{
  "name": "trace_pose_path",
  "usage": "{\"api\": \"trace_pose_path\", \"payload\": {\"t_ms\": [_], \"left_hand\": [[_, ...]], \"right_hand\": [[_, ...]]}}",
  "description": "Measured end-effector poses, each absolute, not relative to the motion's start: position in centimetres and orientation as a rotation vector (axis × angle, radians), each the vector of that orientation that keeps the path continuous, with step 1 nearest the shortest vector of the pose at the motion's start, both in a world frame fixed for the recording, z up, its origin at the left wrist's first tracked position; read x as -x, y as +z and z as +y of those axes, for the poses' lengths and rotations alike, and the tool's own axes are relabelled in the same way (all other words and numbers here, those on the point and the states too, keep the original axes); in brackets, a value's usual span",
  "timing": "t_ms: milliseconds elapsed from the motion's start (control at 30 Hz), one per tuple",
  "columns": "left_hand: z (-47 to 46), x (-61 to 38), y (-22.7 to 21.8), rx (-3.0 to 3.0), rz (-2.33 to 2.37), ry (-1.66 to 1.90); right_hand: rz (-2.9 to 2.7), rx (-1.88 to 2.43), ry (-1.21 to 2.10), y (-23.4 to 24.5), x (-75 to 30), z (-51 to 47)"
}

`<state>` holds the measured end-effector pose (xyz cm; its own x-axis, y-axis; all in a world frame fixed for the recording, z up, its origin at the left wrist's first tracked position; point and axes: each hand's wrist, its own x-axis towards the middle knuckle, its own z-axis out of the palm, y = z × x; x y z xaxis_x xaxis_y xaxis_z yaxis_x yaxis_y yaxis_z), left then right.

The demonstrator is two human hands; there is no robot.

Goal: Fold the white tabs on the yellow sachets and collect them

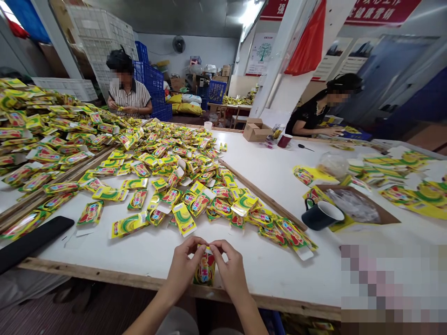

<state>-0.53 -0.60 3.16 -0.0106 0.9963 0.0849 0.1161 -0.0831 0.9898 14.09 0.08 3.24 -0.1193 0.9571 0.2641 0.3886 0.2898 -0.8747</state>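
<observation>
At the near edge of the white table, a small yellow-green candy box (204,271) with red and rainbow lettering stands between my two hands. My left hand (186,263) pinches its upper left corner with thumb and fingers. On the opposite side, my right hand (229,266) grips the upper right corner, its thumb near the top flap. Both sets of fingertips meet along the box's top edge, so the flap itself is mostly hidden. Just beyond my hands lies a heap of similar boxes (185,218), some with white end flaps sticking out.
Wooden strips (261,193) divide the white table (244,270). A dark mug (321,215) lies right, beside a carton (380,214) holding clear plastic bags. A black phone-like slab (38,242) rests left. Two people sit across, one in a striped shirt (131,97), one in black (310,114).
</observation>
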Motion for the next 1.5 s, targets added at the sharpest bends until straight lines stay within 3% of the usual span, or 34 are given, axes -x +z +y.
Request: {"api": "trace_pose_path", "payload": {"t_ms": [267,600,1267,1500], "left_hand": [[-0.1,0.4,3.0,-1.354,1.345,1.214],[0.0,0.1,3.1,-1.323,1.361,1.218],[-1.4,0.8,1.9,-1.276,1.218,1.201],[-1.6,1.6,1.5,-1.418,1.185,1.244]], "right_hand": [[-1.871,1.248,0.629,3.8,-14.4,0.8],[-1.959,1.254,0.784,4.8,-15.0,1.5],[-1.507,1.145,1.235,3.6,-15.3,0.5],[-1.463,1.114,1.214,2.7,-15.4,-0.3]]}}
